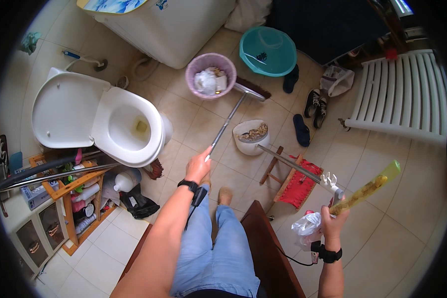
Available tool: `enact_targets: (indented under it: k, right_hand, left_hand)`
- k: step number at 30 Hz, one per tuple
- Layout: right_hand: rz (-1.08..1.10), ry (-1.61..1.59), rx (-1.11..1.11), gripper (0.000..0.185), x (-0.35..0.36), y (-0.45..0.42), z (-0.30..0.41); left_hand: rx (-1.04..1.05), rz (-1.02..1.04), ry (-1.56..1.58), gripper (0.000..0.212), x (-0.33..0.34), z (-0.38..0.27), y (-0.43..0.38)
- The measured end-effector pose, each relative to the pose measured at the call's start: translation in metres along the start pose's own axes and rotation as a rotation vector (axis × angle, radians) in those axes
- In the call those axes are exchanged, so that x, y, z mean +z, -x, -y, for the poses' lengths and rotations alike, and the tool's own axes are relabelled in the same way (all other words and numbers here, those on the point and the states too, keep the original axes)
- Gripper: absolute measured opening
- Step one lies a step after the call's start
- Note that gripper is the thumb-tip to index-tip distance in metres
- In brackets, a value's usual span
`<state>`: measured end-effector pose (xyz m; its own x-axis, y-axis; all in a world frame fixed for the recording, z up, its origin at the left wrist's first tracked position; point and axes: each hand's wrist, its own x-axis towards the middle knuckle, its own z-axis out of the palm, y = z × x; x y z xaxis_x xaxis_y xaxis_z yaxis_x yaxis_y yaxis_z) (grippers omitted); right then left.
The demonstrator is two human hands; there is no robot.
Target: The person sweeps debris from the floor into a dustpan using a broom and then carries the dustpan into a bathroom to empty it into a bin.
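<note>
My left hand (pixel 198 165) grips the handle of a broom (pixel 226 123). The broom's dark bristles lie on the tiles, partly behind a pink wastebasket (pixel 191 80) that contains white crumpled waste. On the other side, my right hand (pixel 334 222) is closed around the end of a long-handled dustpan (pixel 247 148), whose white pan holds brown debris. A yellow-green translucent tube-like packet (pixel 372 186) with brownish contents sticks out of the same hand. Below those fingers hangs a crumpled plastic bag (pixel 306 227); how it is held is hidden.
A toilet (pixel 154 111) with its lid raised stands left, beside a wooden rack (pixel 65 192) of bottles. Ahead are a white appliance (pixel 171 33) and a teal basin (pixel 279 48). A red-seated folding stool (pixel 300 182), slippers, shoes (pixel 313 104) and a radiator (pixel 398 93) occupy the right. A wooden door (pixel 262 253) stands beside my legs.
</note>
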<state>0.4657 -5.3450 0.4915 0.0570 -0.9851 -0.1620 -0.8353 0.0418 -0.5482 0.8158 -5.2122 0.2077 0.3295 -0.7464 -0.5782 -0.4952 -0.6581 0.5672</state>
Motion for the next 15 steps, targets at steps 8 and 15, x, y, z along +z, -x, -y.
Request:
enact_targets:
  k: [8,15]
  right_hand:
    - [-0.013,0.016,-0.013,0.03,-0.004,-0.001,-0.012]
    - [-0.02,-0.041,0.051,0.032,0.001,-0.001,-0.011]
  left_hand:
    - [-0.086,-0.09,-0.107,0.05,-0.044,0.067,0.046]
    - [-0.164,-0.109,-0.08,0.054,-0.048,0.041,0.047]
